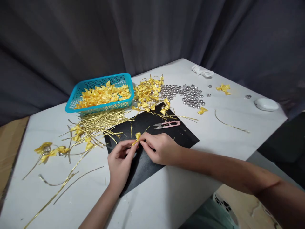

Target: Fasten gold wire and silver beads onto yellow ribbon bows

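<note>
I log left hand [121, 159] and right hand [164, 148], grips pinching a satin bow [138, 136], seemingly unfinished; corded bows [148, 90] lie heaped, many loose bows [102, 95] left in plastic basket [69, 108].

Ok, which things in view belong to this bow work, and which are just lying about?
Likely part of it:
yellow bow being handled
bows in the blue basket
gold cords
silver beads
pink snips
black mat

Seemingly just lying about:
crumpled white tissue
white dish

No readable text, label, brand, number or sign anywhere.
</note>
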Demonstrator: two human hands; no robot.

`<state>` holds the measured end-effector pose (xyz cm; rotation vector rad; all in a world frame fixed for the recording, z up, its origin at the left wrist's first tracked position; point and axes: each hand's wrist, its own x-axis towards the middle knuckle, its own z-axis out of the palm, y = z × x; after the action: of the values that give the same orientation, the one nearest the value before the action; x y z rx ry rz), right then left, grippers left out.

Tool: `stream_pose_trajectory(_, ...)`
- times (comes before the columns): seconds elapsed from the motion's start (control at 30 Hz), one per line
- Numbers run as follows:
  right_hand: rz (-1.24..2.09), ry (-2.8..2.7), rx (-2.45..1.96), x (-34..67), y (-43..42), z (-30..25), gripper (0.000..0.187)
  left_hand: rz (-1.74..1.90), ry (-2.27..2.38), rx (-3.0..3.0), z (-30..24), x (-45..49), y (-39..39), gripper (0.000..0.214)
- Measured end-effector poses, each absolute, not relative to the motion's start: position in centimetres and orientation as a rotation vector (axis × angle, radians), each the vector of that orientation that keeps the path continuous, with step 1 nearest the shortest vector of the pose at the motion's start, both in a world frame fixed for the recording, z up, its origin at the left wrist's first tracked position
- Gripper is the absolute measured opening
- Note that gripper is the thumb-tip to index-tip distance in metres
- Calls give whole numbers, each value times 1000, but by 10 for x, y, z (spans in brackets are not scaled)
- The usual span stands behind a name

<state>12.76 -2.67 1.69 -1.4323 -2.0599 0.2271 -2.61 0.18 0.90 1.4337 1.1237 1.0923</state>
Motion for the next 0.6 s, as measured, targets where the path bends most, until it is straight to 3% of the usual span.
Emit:
stream_pose_trajectory(0.4,475,-1873,-1341,123,-29,13,12,1191,1180,1604,5,-29,-4,8)
stream_pose_trajectory(0.6,573,-1697,-1281,117,-32,13,8,1297,1062,1817,0,-33,-9,24)
